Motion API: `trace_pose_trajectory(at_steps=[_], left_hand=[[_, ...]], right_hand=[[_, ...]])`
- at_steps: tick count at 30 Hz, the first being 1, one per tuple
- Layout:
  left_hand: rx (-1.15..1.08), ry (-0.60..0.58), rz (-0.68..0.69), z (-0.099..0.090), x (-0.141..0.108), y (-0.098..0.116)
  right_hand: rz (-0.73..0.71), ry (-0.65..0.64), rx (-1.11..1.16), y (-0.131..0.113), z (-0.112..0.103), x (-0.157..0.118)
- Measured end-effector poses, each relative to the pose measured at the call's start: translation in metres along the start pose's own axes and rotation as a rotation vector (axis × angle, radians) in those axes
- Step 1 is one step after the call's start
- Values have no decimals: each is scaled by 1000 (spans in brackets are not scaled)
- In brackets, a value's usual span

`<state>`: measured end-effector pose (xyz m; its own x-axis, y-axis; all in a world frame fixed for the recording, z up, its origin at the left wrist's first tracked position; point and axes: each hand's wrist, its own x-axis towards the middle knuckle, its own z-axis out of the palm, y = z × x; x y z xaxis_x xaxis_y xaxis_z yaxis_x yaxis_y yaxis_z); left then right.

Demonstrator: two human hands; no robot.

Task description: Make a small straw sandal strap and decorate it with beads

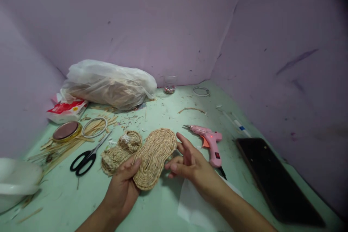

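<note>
A sole-shaped piece of coiled, braided straw (156,157) is held up over the table by my left hand (123,185), thumb on its face and fingers behind. Close to its right edge is my right hand (190,163), index finger stretched out beside the upper rim and the other fingers partly curled; whether a fingertip touches the rim I cannot tell. Behind the left hand lies a small woven straw slipper (115,156) with a strap and white beads, partly hidden by the sole. A pink glue gun (208,139) lies to the right, its red light showing.
Black-handled scissors (88,158), straw strips (63,152), a round tin (67,131) and a white ring (94,127) lie left. Behind are a plastic bag (108,83) and a bead jar (170,86). A black phone-like slab (277,177) and white paper (199,206) lie right.
</note>
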<state>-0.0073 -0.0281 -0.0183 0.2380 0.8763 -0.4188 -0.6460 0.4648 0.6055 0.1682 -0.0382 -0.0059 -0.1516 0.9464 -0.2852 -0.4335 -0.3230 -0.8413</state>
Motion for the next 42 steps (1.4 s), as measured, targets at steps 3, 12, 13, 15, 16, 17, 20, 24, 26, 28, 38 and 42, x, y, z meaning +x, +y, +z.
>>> trace_pose_trajectory(at_steps=[3,12,13,15,16,17,20,24,26,28,38,42], left_hand=[[-2,-15,8,1,0,0],[35,-59,35,0,-1,-2],[37,-55,41,0,-1,-2],[40,-50,61,0,-1,0],[40,-48,73,0,0,0],[40,-49,85,-1,1,1],[39,-44,105,-2,3,3],[38,-66,102,-5,3,4],[32,-84,96,-6,3,4],[28,-101,90,-6,3,3],[102,-183,81,-1,-3,-1],[119,-189,111,1,-4,0]], right_hand=[[9,61,46,2,-2,2],[-15,82,27,5,0,2],[-5,78,-4,6,0,2],[20,43,-116,7,-2,0],[40,-7,-205,7,-3,-3],[73,-83,-311,6,-5,-7],[220,-375,-628,0,-10,-22],[250,-353,-693,-8,-8,-26],[149,-118,-591,-11,-7,-18],[20,97,-538,-11,-6,-9],[-94,129,-520,2,-4,-3],[-168,228,-498,1,-3,-3]])
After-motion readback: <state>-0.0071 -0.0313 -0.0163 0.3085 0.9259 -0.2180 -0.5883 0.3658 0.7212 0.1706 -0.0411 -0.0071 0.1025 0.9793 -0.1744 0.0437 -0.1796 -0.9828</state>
